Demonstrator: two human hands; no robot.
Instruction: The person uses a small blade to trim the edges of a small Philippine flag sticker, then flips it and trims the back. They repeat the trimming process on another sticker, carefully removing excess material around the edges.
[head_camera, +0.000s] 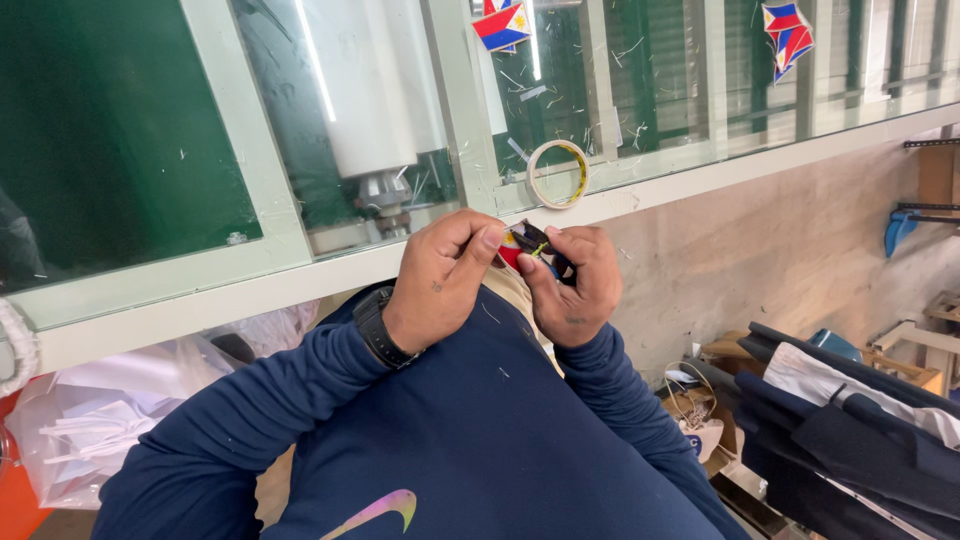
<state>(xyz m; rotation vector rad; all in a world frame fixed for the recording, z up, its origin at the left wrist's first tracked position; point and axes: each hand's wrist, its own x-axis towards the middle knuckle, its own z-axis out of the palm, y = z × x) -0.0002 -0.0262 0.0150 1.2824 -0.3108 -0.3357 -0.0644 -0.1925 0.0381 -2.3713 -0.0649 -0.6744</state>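
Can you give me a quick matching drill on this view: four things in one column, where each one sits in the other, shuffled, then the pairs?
Things:
1. roll of tape
2. small flag piece
3. black watch
4. flag sticker

Places:
A. stuck on the glass, high up
B. on the left wrist
C. leaning on the window ledge
D. pinched between the fingertips of left hand and right hand

Pairs: 1-C, 2-D, 3-B, 4-A
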